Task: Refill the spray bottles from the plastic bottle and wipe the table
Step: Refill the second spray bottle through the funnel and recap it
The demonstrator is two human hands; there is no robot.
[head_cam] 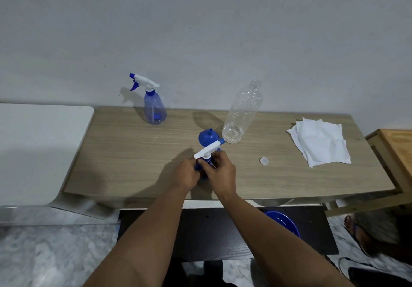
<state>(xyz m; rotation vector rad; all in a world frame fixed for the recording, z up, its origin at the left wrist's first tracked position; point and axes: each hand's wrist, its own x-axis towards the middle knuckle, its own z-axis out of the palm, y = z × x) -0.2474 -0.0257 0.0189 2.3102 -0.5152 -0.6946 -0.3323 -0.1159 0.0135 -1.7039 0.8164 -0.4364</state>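
1. Wooden desk [133, 153] against a plain wall; far spray bottle [153, 106] looks capped, plastic bottle [242, 117] nearly empty.
2. Our left hand [187, 175] and right hand [219, 170] both grip the near spray bottle [208, 153], probably twisting its head.
3. Wipes [321, 141] untouched, so wiping's left.

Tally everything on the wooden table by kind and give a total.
Spray bottles: 2, one standing at the back, one held in both hands
Plastic bottle: 1
Funnel: 1
Bottle cap: 1
Stack of paper wipes: 1
Total: 6
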